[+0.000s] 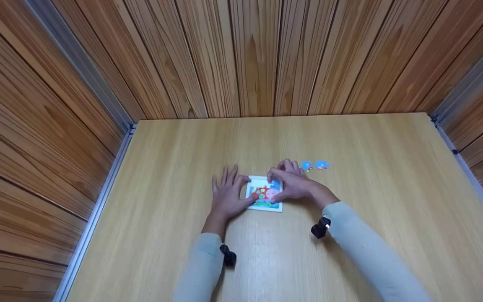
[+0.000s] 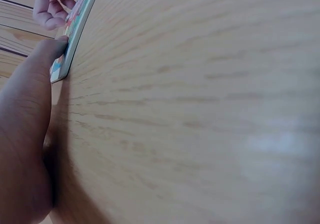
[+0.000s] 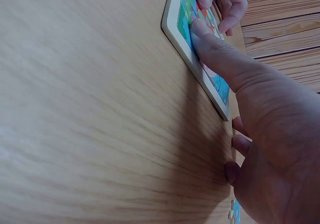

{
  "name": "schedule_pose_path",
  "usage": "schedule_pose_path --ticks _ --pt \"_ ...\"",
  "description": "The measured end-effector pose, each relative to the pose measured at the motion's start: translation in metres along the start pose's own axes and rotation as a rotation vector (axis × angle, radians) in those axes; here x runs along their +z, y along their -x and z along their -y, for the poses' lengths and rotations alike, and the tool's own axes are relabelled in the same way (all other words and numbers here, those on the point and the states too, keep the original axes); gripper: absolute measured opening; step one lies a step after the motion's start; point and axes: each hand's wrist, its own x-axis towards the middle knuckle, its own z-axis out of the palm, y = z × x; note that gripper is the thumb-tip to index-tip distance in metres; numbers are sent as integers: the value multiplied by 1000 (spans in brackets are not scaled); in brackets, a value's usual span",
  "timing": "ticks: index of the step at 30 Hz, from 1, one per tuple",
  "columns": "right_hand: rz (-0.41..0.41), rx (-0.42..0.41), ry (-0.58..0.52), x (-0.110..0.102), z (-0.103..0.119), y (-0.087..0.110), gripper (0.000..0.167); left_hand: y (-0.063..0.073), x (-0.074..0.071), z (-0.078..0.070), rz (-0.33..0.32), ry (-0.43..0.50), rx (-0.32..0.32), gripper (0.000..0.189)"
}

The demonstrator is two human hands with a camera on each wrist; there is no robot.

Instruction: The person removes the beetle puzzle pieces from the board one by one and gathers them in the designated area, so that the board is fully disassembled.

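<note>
A small jigsaw puzzle point(image 1: 261, 206) in a pale frame lies flat on the table, with a red, pink, green and blue picture. My left hand point(image 1: 228, 197) spreads its fingers at the puzzle's left side; its thumb point(image 2: 49, 51) rests on the picture and its index fingertip is at the upper left corner. From the right, my right hand point(image 1: 290, 183) reaches over the frame. Its straight thumb point(image 3: 215, 51) presses on the picture, and the bent index finger touches near the upper part. The other right fingers bend down beyond the frame's edge.
Two loose blue puzzle pieces, a left one point(image 1: 306, 165) and a right one point(image 1: 322, 165), lie just beyond my right hand. The wooden table point(image 1: 174, 176) is bounded by plank walls point(image 1: 254, 58) at the back and sides, with metal rails point(image 1: 99, 226) along its side edges.
</note>
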Motion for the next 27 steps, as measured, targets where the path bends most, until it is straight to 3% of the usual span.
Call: schedule_pose_path --ticks 11,20,27 --pt "-7 7 -30 1 0 2 56 2 -3 -4 6 -27 -9 65" --pt "-12 -9 -61 1 -5 5 40 3 -2 -5 13 -7 -25 65" --pt "-24 -17 -57 0 -4 5 42 3 -5 -7 6 -42 -12 67"
